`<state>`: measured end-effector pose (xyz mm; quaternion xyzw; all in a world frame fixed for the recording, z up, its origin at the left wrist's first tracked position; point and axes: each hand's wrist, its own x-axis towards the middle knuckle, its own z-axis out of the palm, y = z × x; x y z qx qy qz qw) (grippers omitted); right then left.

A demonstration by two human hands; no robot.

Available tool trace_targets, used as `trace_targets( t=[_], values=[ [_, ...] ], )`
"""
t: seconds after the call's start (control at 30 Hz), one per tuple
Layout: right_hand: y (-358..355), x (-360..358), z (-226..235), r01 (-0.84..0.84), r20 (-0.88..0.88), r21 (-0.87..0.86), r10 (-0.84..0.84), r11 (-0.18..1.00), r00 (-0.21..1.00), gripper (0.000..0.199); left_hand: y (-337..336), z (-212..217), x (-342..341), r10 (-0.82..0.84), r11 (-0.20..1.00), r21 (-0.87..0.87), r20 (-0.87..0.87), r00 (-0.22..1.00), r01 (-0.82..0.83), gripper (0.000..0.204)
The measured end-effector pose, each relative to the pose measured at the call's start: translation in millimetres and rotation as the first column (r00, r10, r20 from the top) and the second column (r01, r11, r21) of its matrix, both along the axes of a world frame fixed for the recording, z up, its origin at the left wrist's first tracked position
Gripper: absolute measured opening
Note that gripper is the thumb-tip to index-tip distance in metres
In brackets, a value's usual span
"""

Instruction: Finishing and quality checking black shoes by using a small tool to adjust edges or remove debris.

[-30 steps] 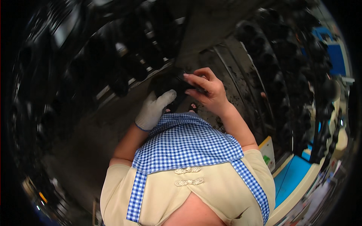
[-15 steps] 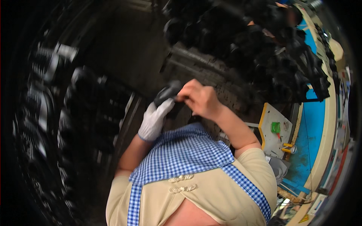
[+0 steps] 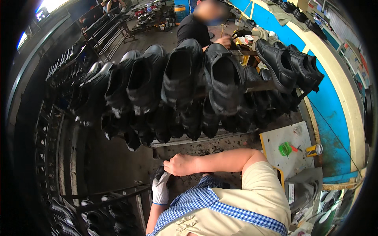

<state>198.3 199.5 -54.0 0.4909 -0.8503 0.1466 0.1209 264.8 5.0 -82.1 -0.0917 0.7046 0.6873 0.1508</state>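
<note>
My left hand, in a white knit glove, is closed around a black shoe, of which only a small dark part shows. Against that shoe's upper end rests my bare right hand, its fingers curled in a pinch. Whatever the right fingertips hold is too small to make out. Both hands are low in front of my blue checked apron. Beyond them stands a rack with rows of black shoes, toes pointing away from me.
A second rack with black shoes is at the lower left. To the right, a white board carries a green item and a yellow can. A blue wall panel lies beyond. Across the rack sits a person in black.
My view has swung, bringing the shoe rack and the person into sight. Both hands now appear lower and further left, still together at the black shoe.
</note>
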Motion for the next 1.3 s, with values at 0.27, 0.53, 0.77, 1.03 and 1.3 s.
trace_targets(
  t=[0.27,0.53,0.77,1.03,1.3],
  values=[
    [38.7,-44.7,-6.9,-0.136,0.351,-0.085,0.157,0.987,0.923,0.026,18.4,18.2,-31.9,-0.610,0.652,-0.717,-0.302,0.733,0.247,0.029],
    [57.5,-58.8,-14.7,-0.079,0.415,-0.287,0.198,0.955,0.888,0.023,29.5,8.2,-43.2,-0.067,0.998,0.017,0.171,0.983,0.064,0.030],
    [57.0,-49.2,-26.9,0.010,0.320,-0.289,0.087,0.957,0.943,0.029,53.3,28.0,-50.6,0.154,0.958,0.170,0.369,0.917,-0.229,0.031],
    [43.5,-42.0,-38.1,0.092,0.282,-0.373,0.018,0.923,0.959,0.031,54.4,24.6,-48.4,0.160,0.978,0.096,0.227,0.961,-0.185,0.025],
    [55.1,-43.0,-48.8,0.004,0.191,-0.332,0.064,0.943,0.979,0.024,61.5,23.3,-44.3,0.256,0.931,0.158,0.363,0.896,-0.330,0.027]
  ],
)
